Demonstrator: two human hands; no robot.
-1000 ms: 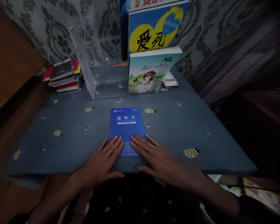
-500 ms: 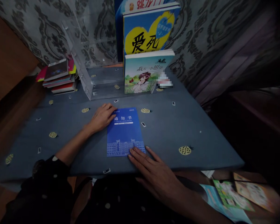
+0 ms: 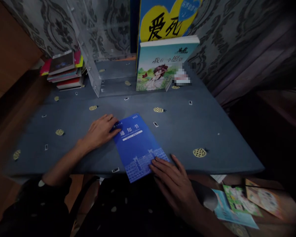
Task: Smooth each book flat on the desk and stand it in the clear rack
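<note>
A thin blue booklet [image 3: 138, 144] with white Chinese title lies turned at an angle on the blue-grey tablecloth [image 3: 187, 131], its lower end hanging over the table's front edge. My left hand [image 3: 100, 131] lies flat on the cloth with its fingertips on the booklet's upper left corner, fingers stretched out. My right hand [image 3: 174, 181] rests with its fingers spread on the booklet's lower right corner at the table edge.
A clear acrylic book stand [image 3: 106, 49] at the back holds a girl-cover book [image 3: 162, 65] and a blue-and-yellow book [image 3: 162, 19]. A stack of books [image 3: 64, 69] sits back left. More picture books [image 3: 244, 200] lie on the floor at lower right.
The left hand went from the booklet's lower edge to its upper left corner. The booklet has since turned, its lower end swinging right and over the table edge under the right hand.
</note>
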